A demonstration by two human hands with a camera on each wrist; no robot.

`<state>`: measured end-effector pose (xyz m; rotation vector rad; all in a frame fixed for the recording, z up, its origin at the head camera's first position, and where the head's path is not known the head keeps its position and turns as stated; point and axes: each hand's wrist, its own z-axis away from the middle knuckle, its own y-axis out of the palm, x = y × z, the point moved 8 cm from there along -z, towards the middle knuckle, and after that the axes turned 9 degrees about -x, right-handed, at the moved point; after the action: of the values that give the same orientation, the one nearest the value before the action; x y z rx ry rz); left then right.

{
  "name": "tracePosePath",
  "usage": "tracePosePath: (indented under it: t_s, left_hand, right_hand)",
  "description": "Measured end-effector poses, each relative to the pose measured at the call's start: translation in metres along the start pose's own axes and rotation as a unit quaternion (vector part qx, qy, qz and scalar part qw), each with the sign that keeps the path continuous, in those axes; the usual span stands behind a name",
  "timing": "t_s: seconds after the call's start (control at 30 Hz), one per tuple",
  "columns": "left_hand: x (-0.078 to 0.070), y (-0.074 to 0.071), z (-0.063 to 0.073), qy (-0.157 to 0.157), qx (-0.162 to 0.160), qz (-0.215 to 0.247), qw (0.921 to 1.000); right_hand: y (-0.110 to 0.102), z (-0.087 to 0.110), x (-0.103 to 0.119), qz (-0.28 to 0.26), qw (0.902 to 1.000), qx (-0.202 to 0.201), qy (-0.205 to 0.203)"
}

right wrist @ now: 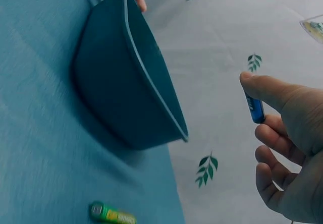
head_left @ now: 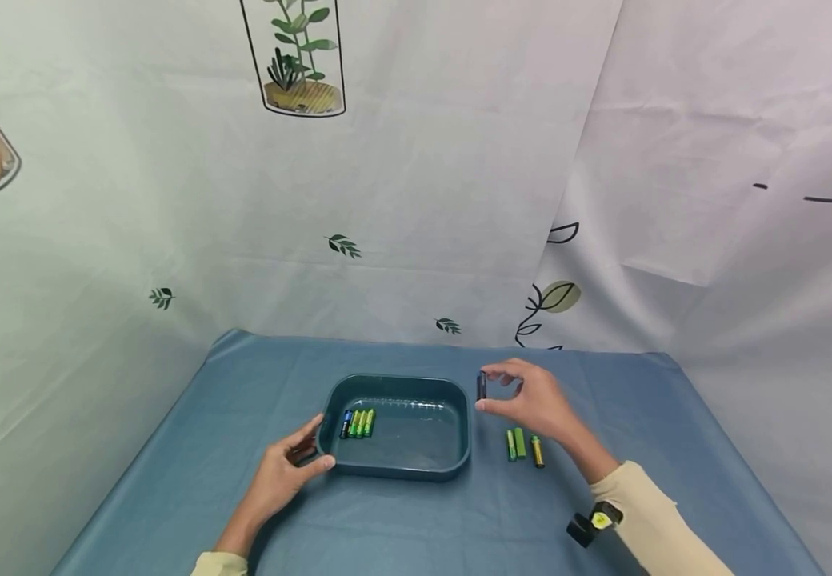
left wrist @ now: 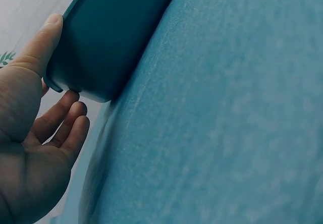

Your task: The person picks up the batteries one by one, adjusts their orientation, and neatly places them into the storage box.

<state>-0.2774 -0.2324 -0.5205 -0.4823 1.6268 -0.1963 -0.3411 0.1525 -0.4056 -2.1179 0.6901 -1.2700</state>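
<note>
My left hand (head_left: 281, 474) grips the left end of a dark teal plastic tray (head_left: 416, 444), with the thumb at its front corner and the fingers along its side. Inside the tray, toward the left, a blue battery (head_left: 346, 424) lies in a row beside several green batteries (head_left: 362, 423). Just past the tray's right edge and above the table, my right hand (head_left: 531, 398) pinches a dark blue battery (right wrist: 255, 108) between thumb and fingers. In the head view this battery stands roughly upright.
Below my right hand, two green batteries (head_left: 520, 443) and a yellow-and-black battery (head_left: 538, 452) lie on the blue tablecloth (head_left: 402, 528). A printed white cloth (head_left: 416, 176) hangs behind the table. My right sleeve carries a black wrist device (head_left: 594, 522).
</note>
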Motion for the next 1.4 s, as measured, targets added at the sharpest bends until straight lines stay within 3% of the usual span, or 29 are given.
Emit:
tracePosePath:
  t_s: [0.6,1.0,1.4]
  left_hand:
    - [-0.001,0.000,0.000,0.002,0.003,0.004,1.0000]
    - [-0.004,-0.002,0.001,0.006,0.002,-0.003,1.0000]
    - [-0.004,-0.002,0.002,0.007,0.003,-0.004,1.0000]
  right_hand:
    - [0.054,-0.032,0.029,-0.046,0.9974,0.054,-0.013]
    - [0.095,-0.031,0.045,-0.084,0.9933,0.072,-0.032]
    - [0.121,-0.027,0.056,-0.086,0.9905,0.100,-0.037]
